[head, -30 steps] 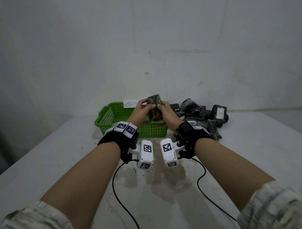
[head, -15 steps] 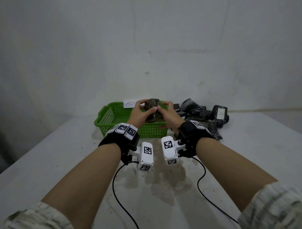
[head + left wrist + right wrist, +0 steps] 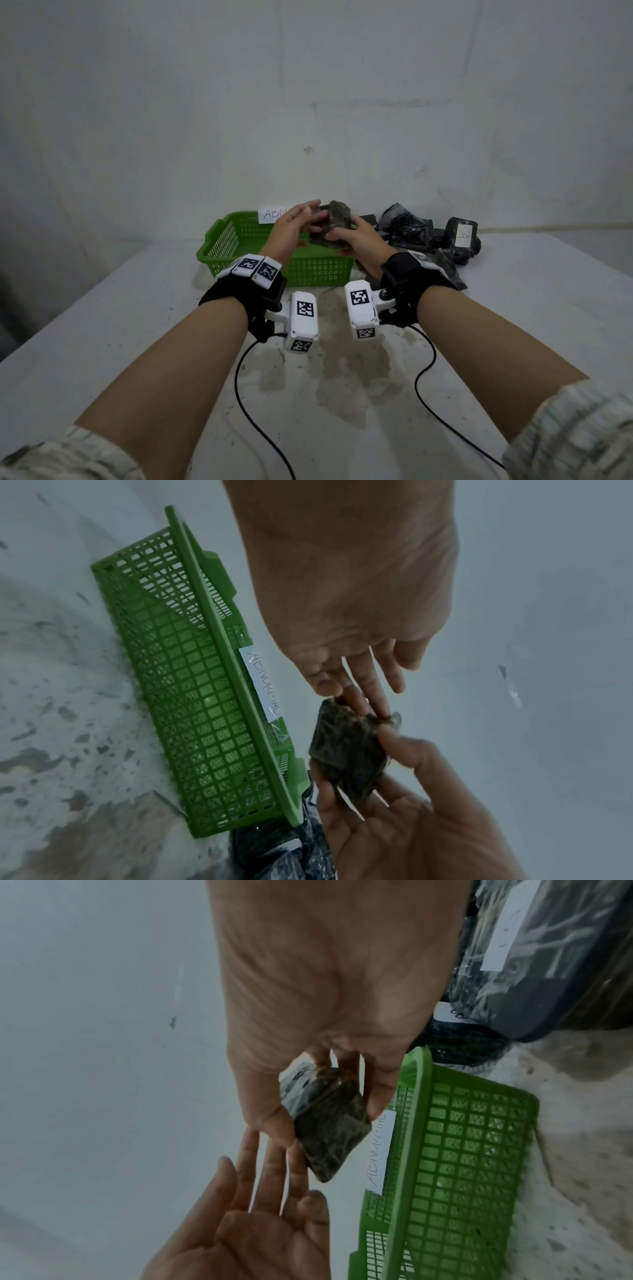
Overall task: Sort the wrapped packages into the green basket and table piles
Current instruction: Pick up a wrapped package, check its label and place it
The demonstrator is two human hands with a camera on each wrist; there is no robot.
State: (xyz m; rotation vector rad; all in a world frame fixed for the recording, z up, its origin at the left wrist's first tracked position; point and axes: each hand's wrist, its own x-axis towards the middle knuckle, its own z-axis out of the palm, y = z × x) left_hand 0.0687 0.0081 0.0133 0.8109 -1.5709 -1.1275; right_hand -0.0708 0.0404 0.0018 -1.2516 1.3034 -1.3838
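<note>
A small dark package in clear wrap [image 3: 337,219] is held just above the back right part of the green mesh basket [image 3: 308,270]. My right hand [image 3: 359,236] grips it from the right, thumb and fingers curled round it [image 3: 329,1131]. My left hand [image 3: 298,222] is beside it on the left with straight fingers; in the left wrist view its fingertips [image 3: 356,696] touch the package's [image 3: 346,753] upper edge. The basket's floor [image 3: 192,696] shows no packages in the visible part.
A white handwritten label [image 3: 274,214] hangs on the basket's far rim. Right of the basket lies a pile of dark wrapped packages [image 3: 411,226], one with a white label marked "A" [image 3: 462,234]. The wall stands close behind. Two black cables trail over the stained table [image 3: 342,394].
The package dipped toward the basket, then turned in my right hand. My left hand has loosened from a grip to straight fingers that only touch it.
</note>
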